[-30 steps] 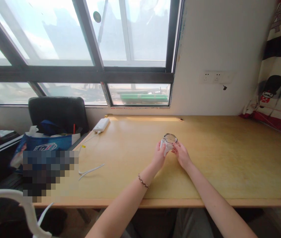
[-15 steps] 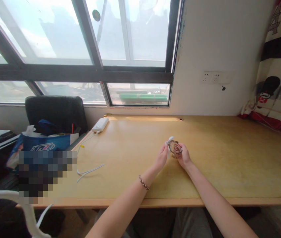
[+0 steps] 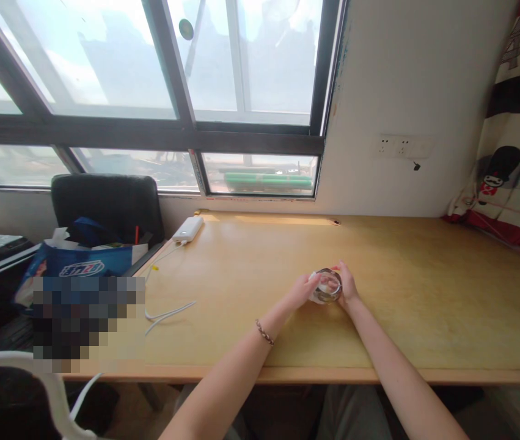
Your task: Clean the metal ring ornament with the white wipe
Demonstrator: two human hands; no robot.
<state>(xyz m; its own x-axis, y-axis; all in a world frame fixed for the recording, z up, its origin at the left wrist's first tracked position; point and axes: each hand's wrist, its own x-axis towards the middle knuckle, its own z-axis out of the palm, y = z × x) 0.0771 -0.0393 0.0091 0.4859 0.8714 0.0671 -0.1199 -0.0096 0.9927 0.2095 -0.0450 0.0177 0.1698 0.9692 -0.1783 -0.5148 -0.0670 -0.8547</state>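
Note:
Above the wooden table, both hands are around a see-through, faceted glass dish (image 3: 332,294) with a brownish tint and a roundish rim. My left hand (image 3: 302,292) is at its left side, closed on a small white tissue or cloth (image 3: 314,278) that touches the rim. On the other side my right hand (image 3: 348,287) grips the dish's outer wall, fingers partly behind it. Fingers show blurred through the glass. Whether the dish rests on the table or is held just above it, I cannot tell.
The wooden table (image 3: 250,263) stands against the wall under a window. On its left lie a white power bank (image 3: 188,230) and a white cable (image 3: 170,311). A black chair (image 3: 106,198) with a blue bag (image 3: 90,263) stands left. A white tube (image 3: 49,385) curves at lower left.
The glass dish has tipped from tilted to flatter and moved slightly right and down in my hands. My right hand has shifted up along its side; the tissue has moved lower.

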